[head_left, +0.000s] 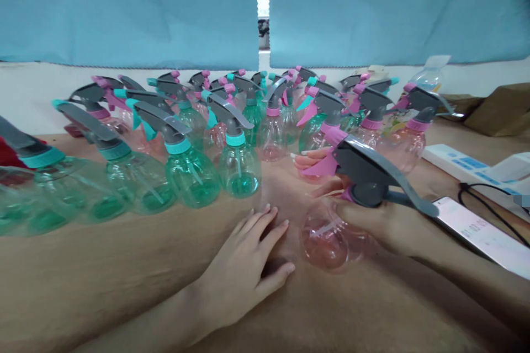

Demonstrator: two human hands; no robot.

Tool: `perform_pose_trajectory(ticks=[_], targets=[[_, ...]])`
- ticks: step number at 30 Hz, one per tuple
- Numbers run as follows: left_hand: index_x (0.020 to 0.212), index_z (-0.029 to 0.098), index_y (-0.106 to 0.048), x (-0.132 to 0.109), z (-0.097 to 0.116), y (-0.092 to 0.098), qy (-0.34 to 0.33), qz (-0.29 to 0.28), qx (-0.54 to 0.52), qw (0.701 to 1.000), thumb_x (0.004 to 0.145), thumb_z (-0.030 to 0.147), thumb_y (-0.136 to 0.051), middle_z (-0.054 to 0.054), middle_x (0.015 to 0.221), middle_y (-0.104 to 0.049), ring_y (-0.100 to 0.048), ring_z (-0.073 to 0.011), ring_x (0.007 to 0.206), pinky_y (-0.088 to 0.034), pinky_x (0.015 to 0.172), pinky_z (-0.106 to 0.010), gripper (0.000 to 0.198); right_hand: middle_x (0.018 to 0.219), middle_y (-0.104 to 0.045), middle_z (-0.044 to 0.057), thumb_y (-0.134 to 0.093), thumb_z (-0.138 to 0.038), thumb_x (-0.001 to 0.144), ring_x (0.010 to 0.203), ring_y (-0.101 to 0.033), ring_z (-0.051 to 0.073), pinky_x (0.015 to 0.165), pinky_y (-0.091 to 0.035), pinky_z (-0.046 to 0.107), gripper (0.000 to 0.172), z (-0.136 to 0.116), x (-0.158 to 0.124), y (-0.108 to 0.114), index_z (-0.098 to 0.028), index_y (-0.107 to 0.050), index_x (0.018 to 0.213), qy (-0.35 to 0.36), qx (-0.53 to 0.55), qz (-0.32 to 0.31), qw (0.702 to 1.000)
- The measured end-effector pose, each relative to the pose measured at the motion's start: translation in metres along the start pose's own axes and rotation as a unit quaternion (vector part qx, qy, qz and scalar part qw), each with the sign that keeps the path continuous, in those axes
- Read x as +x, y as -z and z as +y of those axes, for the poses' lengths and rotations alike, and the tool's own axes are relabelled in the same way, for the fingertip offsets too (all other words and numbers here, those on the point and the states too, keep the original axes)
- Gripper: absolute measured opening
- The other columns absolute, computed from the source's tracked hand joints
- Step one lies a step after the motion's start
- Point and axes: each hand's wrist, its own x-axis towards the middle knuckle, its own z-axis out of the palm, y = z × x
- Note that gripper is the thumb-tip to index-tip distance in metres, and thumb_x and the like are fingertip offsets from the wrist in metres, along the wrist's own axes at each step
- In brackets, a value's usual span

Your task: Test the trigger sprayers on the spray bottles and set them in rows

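Note:
My left hand point(244, 267) lies flat on the brown table with its fingers slightly spread, holding nothing. To its right, my right hand point(356, 215) is wrapped round the neck of a clear pink spray bottle point(327, 240). The bottle leans, and its grey spray head with pink nozzle and trigger point(364, 168) rises above my hand, facing left. Part of the bottle's neck is hidden by the hand. Just beyond my left hand stands a green spray bottle point(240, 168) with a turquoise collar.
Several green and pink spray bottles point(192, 176) stand in rows across the back and left. At the right are a phone point(480, 229) showing a timer, a white power strip point(472, 168), a black cable point(492, 187) and a brown paper bag point(501, 110). Blue curtains point(132, 11) hang behind.

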Motion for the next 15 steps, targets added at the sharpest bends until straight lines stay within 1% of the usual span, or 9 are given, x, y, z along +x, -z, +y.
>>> perform_pose_trajectory(ticks=[3,8,10,13,15], targets=[[0.137,0.016,-0.040,0.0000,0.0002,-0.0004,0.001,0.001,0.001,1.000,0.093,0.049,-0.045,-0.012,0.146,-0.033,-0.028,-0.0271,0.134,-0.029,0.106,-0.046,0.055,0.079,-0.071,0.003,-0.056,-0.038,0.059,0.079,-0.066,0.028,0.078,-0.049,0.045,0.019,0.0003,-0.0007,0.0010,-0.025,-0.063,0.070,-0.036,0.004,-0.018,0.999],[0.137,0.016,-0.041,0.0000,0.0004,0.0001,0.000,0.000,-0.002,1.000,0.093,0.048,-0.046,-0.012,0.146,-0.034,-0.028,-0.0271,0.134,-0.029,0.106,-0.046,0.055,0.079,-0.072,0.002,-0.059,-0.046,0.061,0.077,-0.067,0.028,0.081,-0.047,0.049,0.023,0.0062,0.0008,0.0024,-0.026,-0.065,0.070,-0.041,-0.034,-0.021,0.998],[0.136,0.017,-0.041,-0.0001,0.0003,0.0000,0.002,0.003,-0.003,1.000,0.093,0.048,-0.046,-0.011,0.146,-0.034,-0.029,-0.0269,0.134,-0.029,0.106,-0.046,0.054,0.080,-0.072,0.003,-0.059,-0.045,0.061,0.078,-0.067,0.028,0.081,-0.048,0.049,0.023,0.0063,0.0014,0.0015,-0.025,-0.065,0.071,-0.044,-0.016,-0.025,0.999],[0.137,0.016,-0.041,-0.0002,0.0002,0.0000,0.002,0.007,-0.005,1.000,0.093,0.048,-0.047,-0.011,0.146,-0.034,-0.029,-0.0273,0.134,-0.029,0.106,-0.046,0.054,0.076,-0.072,0.003,-0.059,-0.041,0.056,0.076,-0.068,0.028,0.076,-0.051,0.046,0.022,0.0025,0.0019,0.0003,-0.025,-0.064,0.069,-0.031,0.012,-0.016,0.999],[0.136,0.016,-0.041,-0.0001,0.0005,0.0003,0.002,0.007,-0.008,1.000,0.092,0.047,-0.047,-0.012,0.146,-0.034,-0.029,-0.0279,0.133,-0.029,0.106,-0.046,0.054,0.074,-0.072,0.002,-0.060,-0.040,0.056,0.073,-0.068,0.027,0.072,-0.052,0.044,0.020,0.0000,0.0020,0.0007,-0.025,-0.064,0.069,-0.019,0.000,-0.008,1.000]])
